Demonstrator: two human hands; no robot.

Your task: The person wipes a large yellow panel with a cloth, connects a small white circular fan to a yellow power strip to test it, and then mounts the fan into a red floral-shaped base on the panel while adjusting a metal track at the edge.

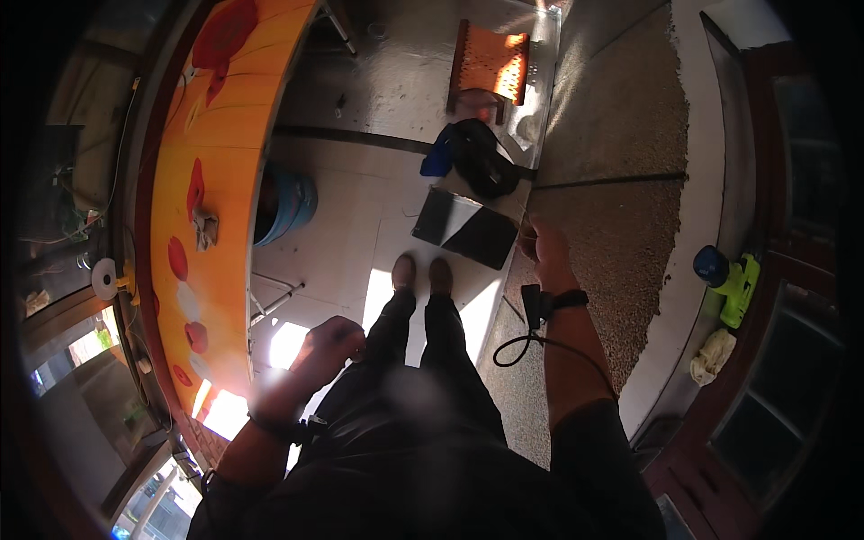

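My left hand (331,349) is held in front of my left thigh, beside the orange table, with its fingers curled in. Whatever lies inside it, if anything, is hidden. My right hand (545,249) reaches forward with fingertips pinched together; a faint thin line seems to rise from them, too fine to name. On the floor left of that hand, ahead of my shoes (404,272), lies a dark flat rectangular panel (459,229), partly sunlit. A black bag (484,157) rests just beyond the panel, with a blue item (437,155) against its left side.
A long table with an orange floral cover (229,135) runs along my left; a crumpled rag (206,229) lies on it. Beneath its edge stands a blue bucket (295,205). Far ahead is an orange woven stool (490,63). A lime-green tool (740,290) and pale cloth (713,357) rest on the right ledge.
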